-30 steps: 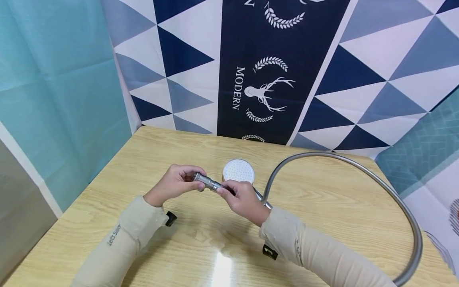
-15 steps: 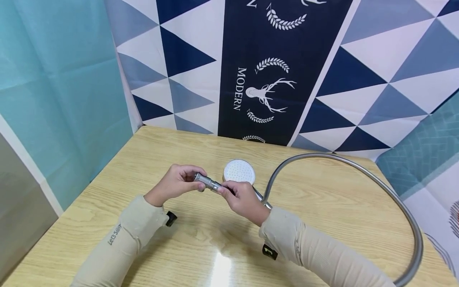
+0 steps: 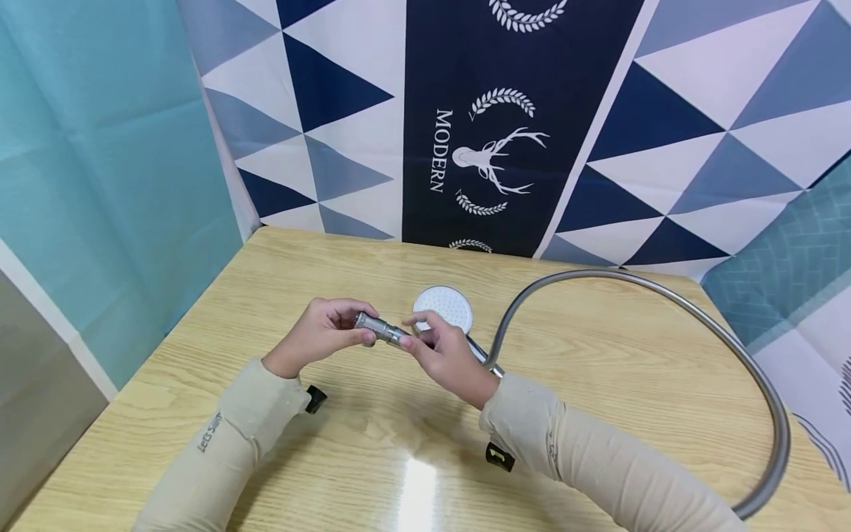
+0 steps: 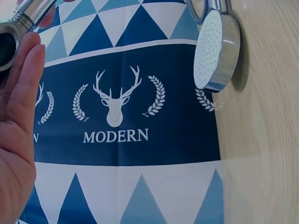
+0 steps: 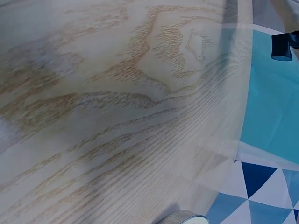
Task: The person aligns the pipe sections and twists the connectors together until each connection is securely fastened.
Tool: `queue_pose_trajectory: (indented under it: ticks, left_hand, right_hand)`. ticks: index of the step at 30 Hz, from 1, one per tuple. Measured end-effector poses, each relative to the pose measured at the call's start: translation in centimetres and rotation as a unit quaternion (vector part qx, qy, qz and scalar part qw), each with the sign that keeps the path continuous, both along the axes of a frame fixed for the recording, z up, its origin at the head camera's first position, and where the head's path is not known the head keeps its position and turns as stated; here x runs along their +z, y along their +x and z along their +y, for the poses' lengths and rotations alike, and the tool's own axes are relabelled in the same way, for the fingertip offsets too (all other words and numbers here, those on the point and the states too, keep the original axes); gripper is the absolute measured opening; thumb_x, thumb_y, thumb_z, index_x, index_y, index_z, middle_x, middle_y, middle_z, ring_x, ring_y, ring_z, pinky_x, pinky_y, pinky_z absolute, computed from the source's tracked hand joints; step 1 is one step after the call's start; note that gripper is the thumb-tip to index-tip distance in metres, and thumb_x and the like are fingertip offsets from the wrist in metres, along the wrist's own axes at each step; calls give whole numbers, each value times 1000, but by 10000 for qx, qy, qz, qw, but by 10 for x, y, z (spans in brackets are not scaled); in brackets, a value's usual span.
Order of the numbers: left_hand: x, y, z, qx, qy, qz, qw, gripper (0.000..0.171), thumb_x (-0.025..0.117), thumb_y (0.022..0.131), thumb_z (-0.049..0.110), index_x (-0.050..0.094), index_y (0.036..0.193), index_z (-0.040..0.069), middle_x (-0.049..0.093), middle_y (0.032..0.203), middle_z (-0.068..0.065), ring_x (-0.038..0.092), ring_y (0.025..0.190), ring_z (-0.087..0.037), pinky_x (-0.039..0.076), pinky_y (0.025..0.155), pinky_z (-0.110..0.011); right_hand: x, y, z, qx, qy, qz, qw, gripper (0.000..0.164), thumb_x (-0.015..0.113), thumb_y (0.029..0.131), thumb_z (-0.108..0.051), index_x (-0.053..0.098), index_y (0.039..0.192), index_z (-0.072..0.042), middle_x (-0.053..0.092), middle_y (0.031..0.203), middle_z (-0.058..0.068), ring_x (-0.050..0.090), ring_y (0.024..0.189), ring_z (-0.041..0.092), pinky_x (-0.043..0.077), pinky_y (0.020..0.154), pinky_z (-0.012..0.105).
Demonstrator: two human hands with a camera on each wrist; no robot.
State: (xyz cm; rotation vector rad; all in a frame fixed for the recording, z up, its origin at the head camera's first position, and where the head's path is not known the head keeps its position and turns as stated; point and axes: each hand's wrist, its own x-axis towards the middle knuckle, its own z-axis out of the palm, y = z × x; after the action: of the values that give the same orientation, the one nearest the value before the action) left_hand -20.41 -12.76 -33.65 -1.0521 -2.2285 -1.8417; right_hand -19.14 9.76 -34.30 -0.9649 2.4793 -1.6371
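Over the wooden table [image 3: 598, 384] both hands hold a short metal hose fitting [image 3: 375, 325]. My left hand [image 3: 347, 325] grips its threaded left end with curled fingers. My right hand [image 3: 414, 337] pinches the other end between thumb and fingers, index finger stretched over it. In the left wrist view the fitting's threaded open mouth [image 4: 16, 21] shows above my fingers [image 4: 21, 102]. A round chrome shower head [image 3: 443, 307] lies face up just behind the hands and stands on edge in the left wrist view [image 4: 217, 46]. The right wrist view shows no hand.
A long grey metal hose [image 3: 598, 273] arcs from behind my right wrist across the table's right side to its front right corner. Patterned cloth walls [image 3: 492, 155] close in the back and sides. A small black clip [image 5: 282, 46] sits on the left sleeve.
My right fingers have shifted on the fitting, the index finger now lifted and stretched over it. Both hands sit slightly farther back; the left grip looks the same.
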Motion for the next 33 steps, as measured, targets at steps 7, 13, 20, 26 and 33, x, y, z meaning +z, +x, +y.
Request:
queue_pose_trajectory:
  ticks: [7, 13, 20, 26, 33]
  left_hand:
    - [1, -2, -2, 92, -38, -84, 9999, 54, 71, 80, 36, 63, 98, -14, 68, 77, -5, 57, 62, -6, 46, 53, -21]
    - [1, -3, -2, 131, -71, -98, 9998, 55, 71, 80, 38, 63, 99, -14, 68, 78, -7, 58, 63, -6, 46, 54, -21]
    - [0, -2, -2, 147, -113, -59, 9998, 55, 71, 80, 37, 63, 100, -14, 68, 77, -10, 58, 63, -6, 47, 55, -21]
    - [-2, -3, -3, 71, -35, -91, 9999, 52, 71, 81, 34, 63, 99, -14, 68, 77, -4, 60, 65, -6, 48, 55, -21]
    - [-1, -2, -3, 118, -64, -74, 9999, 55, 71, 80, 36, 63, 99, -14, 68, 79, -9, 60, 66, -4, 48, 56, -21]
  right_hand:
    - [-1, 0, -3, -153, -509, 99, 9985, 7, 64, 89, 3, 62, 94, 7, 60, 68, 8, 46, 57, 7, 37, 49, 22]
    - [-2, -1, -2, -123, -443, 197, 9987, 14, 69, 83, 3, 64, 96, 8, 67, 79, 14, 49, 61, 4, 40, 52, 20]
    - [-4, 0, -2, -32, -442, 294, 9986, 22, 74, 78, 6, 65, 98, 8, 69, 94, 21, 63, 72, 8, 51, 59, 21]
    - [-5, 0, -5, -210, -645, 168, 9976, 22, 73, 76, 12, 66, 97, 12, 69, 94, 24, 68, 77, 18, 55, 64, 23]
    - [-2, -1, -5, -327, -711, -229, 9967, 23, 73, 77, 11, 67, 99, 13, 69, 93, 24, 63, 74, 1, 52, 62, 19]
